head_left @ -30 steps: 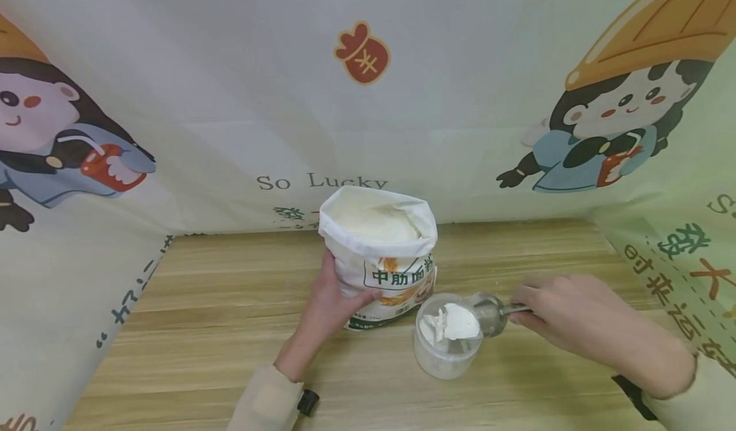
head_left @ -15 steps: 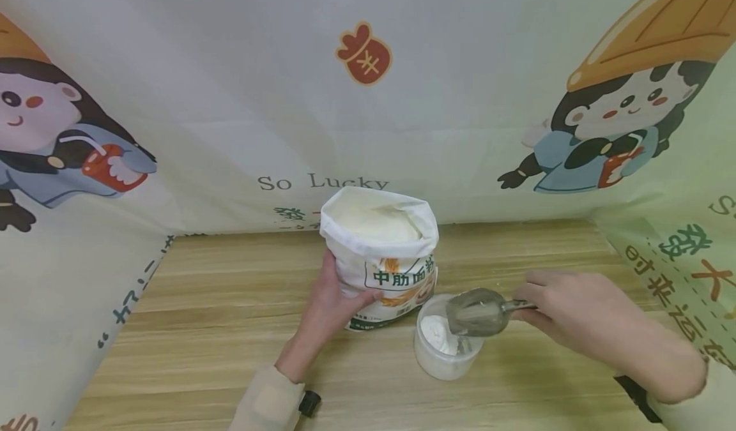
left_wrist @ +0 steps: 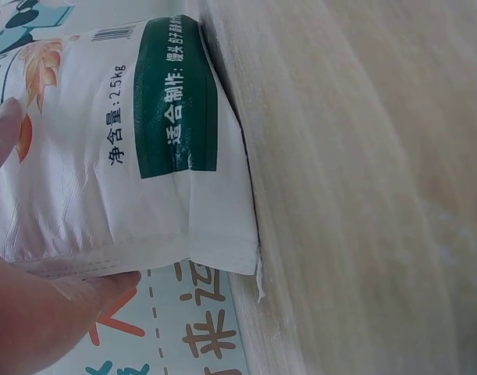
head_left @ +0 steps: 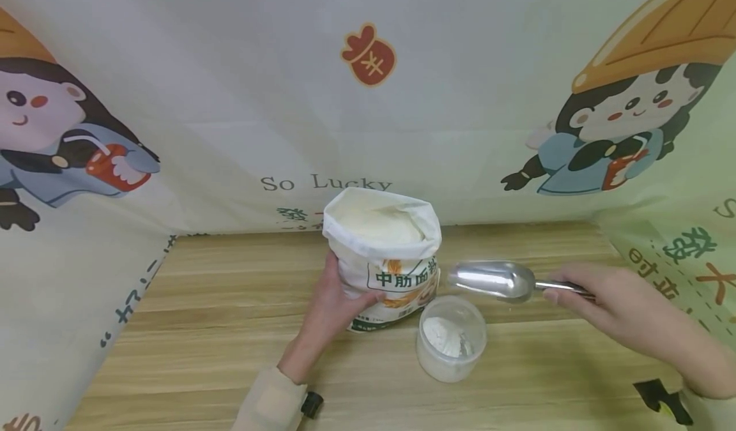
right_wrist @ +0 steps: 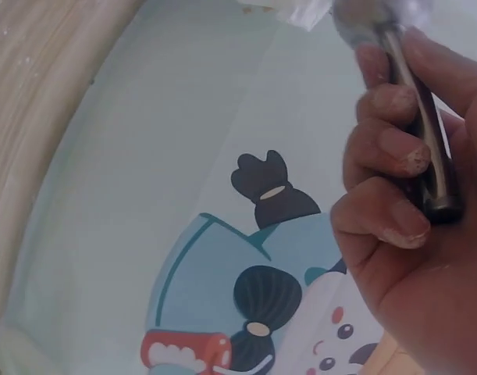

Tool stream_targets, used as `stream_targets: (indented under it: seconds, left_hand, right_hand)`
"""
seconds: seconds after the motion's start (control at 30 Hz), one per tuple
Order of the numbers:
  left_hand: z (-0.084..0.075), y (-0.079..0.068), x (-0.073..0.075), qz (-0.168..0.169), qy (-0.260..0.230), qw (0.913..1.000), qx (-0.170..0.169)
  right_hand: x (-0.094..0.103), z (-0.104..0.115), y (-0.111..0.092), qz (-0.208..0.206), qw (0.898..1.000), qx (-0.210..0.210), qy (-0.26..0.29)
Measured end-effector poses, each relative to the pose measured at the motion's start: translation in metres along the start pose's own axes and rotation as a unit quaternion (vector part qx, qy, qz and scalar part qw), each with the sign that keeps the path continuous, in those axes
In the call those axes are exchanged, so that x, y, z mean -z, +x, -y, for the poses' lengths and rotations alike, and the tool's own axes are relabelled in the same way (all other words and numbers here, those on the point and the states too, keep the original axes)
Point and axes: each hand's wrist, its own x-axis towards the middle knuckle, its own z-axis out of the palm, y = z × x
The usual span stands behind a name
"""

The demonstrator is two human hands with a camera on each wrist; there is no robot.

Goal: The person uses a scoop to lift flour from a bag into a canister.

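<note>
An open-topped white flour bag [head_left: 379, 271] stands on the wooden table, flour showing inside its folded rim. My left hand [head_left: 336, 297] grips the bag's left side, thumb across its printed front; the left wrist view shows its lower part with a green band [left_wrist: 176, 101]. In my right hand [head_left: 604, 297] is the handle of a metal scoop [head_left: 497, 281], held level above and right of a clear round tub [head_left: 451, 367]. White flour [head_left: 443, 336] lies in the tub. The right wrist view shows my fingers [right_wrist: 386, 164] curled round the scoop handle [right_wrist: 425, 148].
A wood-grain tabletop [head_left: 201, 329] carries the bag and tub. Behind it and at both sides hangs a pale printed cloth [head_left: 259, 99] with cartoon figures and lettering. The bag stands close to the back cloth.
The scoop has tipped its flour into the tub, turned over, then lifted up and right away from it. My left hand and the bag stay in place.
</note>
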Motion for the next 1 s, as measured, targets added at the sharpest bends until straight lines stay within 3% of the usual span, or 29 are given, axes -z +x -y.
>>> stream_targets:
  seconds: [0.27, 0.67, 1.0]
  left_hand:
    - [0.0, -0.001, 0.0, -0.002, 0.014, 0.9998, 0.01]
    - [-0.001, 0.0, -0.001, 0.001, 0.009, 0.9998, 0.017]
    - [0.0, -0.001, 0.0, -0.001, 0.001, 0.9999, 0.015]
  right_hand:
    - [0.0, 0.003, 0.017, -0.059, 0.996, 0.032, 0.054]
    - [0.001, 0.023, 0.056, -0.116, 0.99, 0.062, -0.054]
    - [-0.004, 0.031, 0.087, -0.147, 0.982, 0.075, -0.093]
